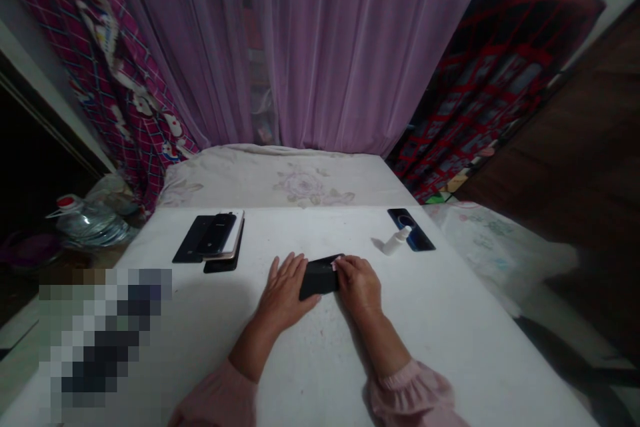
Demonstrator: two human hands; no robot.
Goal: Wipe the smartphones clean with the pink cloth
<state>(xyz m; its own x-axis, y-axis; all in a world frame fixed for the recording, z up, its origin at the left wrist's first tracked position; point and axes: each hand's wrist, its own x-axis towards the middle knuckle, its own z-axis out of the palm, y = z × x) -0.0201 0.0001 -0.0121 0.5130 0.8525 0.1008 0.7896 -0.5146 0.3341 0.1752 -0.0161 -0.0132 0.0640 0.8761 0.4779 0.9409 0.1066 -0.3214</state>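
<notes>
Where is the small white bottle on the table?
In the head view, the white bottle lies far right on the table, beside a dark phone, beyond the right hand.

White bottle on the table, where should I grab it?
Grip the white bottle around its wider body, from above and the near side, where your right hand is closest. It seems to lie tilted on its side, its narrow end reaching toward the phone, so the body is the free part.
</notes>
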